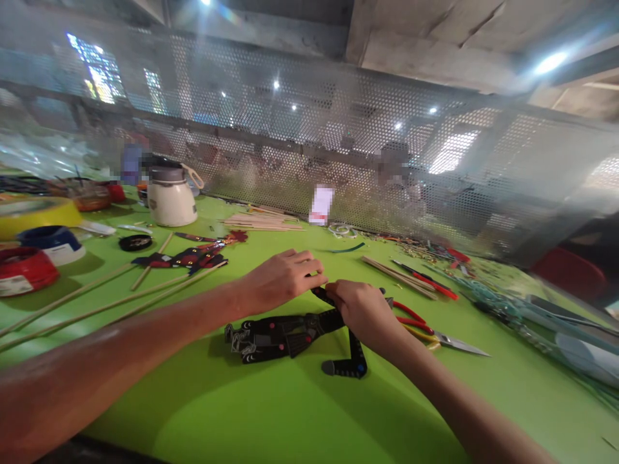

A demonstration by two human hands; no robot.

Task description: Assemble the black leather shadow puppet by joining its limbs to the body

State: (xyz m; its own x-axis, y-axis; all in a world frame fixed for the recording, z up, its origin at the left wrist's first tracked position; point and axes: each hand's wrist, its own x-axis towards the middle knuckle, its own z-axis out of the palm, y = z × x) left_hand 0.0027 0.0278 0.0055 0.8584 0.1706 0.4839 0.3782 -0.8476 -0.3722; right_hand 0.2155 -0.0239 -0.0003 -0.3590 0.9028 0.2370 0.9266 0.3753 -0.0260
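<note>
A black jointed puppet (300, 335) lies flat on the green table, its patterned legs to the left and pink and blue dots at its joints. One bent arm with a grey hand (345, 367) points toward me. At the puppet's far side, my left hand (287, 277) is closed, its fingertips pinching the end of the other black arm. Over the upper body, my right hand (362, 312) closes on that same arm and covers most of the head and shoulder. Red-and-yellow handled scissors (449, 341) rest just right of my right hand.
A second, darker red puppet (193, 256) with thin sticks (130, 299) lies at left. Behind it stand a cream jug (171, 200), a red tape roll (29, 270) and a blue one (53, 243). Wooden sticks (264, 221), a red-handled tool (432, 283) and a perforated screen (290, 135) lie farther back.
</note>
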